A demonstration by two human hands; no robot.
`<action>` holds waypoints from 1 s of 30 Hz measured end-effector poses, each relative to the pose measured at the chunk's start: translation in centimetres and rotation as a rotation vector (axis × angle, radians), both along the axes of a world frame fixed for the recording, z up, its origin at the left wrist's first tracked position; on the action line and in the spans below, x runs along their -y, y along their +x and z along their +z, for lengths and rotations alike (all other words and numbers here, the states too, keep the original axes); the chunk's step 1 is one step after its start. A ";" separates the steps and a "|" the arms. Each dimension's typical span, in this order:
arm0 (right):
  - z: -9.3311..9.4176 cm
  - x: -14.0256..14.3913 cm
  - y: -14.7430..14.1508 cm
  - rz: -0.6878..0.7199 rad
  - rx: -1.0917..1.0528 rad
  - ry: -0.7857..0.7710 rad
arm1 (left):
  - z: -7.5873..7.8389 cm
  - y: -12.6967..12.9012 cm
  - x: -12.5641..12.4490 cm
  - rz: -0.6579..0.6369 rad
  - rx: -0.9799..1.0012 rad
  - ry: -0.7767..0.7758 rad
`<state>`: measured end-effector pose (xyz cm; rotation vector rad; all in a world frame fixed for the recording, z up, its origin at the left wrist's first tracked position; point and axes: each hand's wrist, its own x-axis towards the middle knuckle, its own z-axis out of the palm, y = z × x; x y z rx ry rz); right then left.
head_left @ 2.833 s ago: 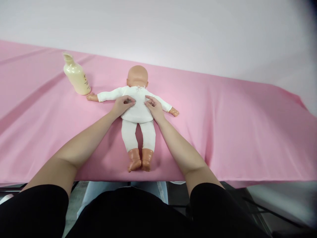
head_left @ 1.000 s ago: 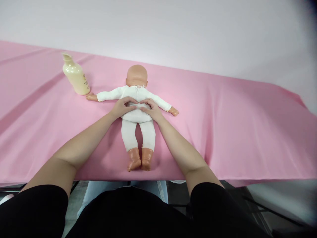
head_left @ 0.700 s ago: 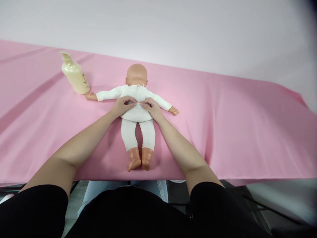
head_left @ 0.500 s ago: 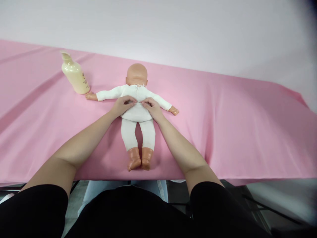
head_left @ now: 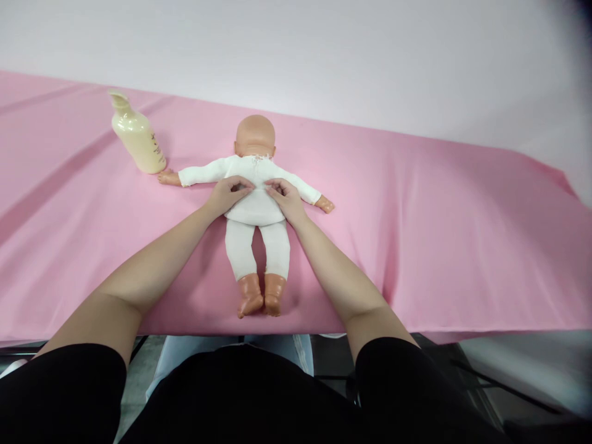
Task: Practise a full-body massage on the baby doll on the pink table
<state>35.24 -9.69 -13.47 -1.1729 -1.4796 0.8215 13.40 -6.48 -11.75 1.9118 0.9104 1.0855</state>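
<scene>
A baby doll (head_left: 256, 206) lies face down on pink cloth, its arms spread and its feet towards me. Its body is white fabric; head, hands and feet are skin-coloured. On the left side of the back is my left hand (head_left: 230, 194), with thumb and index fingertip brought together in a pinch at the fabric. My right hand (head_left: 285, 198) mirrors it on the right side, also pinching near the spine line. A small gap separates the two sets of fingertips. The other fingers of both hands are mostly hidden.
A pale yellow pump bottle (head_left: 139, 139) stands at the left, close by the doll's left-lying hand. Pink cloth (head_left: 462, 246) covers the table, with folds to the right. Behind it rises a white wall (head_left: 324, 55). The table's front edge is close to my body.
My fingertips have moved slightly apart and a little up the doll's back. The view has shifted very slightly. Doll and bottle stay in place.
</scene>
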 end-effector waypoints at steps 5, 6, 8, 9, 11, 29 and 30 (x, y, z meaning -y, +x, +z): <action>-0.3 -0.2 0.0 -0.009 -0.011 -0.009 | 0.1 0.1 -0.2 0.042 -0.008 0.059; -0.4 -0.3 0.0 -0.011 -0.013 -0.016 | 0.0 0.1 -0.2 0.050 -0.009 0.064; -0.5 -0.4 0.0 -0.016 -0.014 -0.029 | 0.0 0.1 -0.3 0.060 -0.009 0.058; -0.5 -0.4 0.0 -0.020 -0.014 -0.032 | 0.0 0.1 -0.4 0.063 -0.008 0.052; -0.4 -0.3 0.0 -0.024 -0.016 -0.028 | 0.0 0.1 -0.4 0.064 -0.007 0.046; -0.5 -0.5 0.2 -0.002 -0.025 -0.057 | -0.5 -0.1 -0.8 0.040 0.010 0.065; -0.6 -0.5 0.2 0.004 -0.032 -0.061 | -0.6 -0.1 -0.8 0.034 0.005 0.065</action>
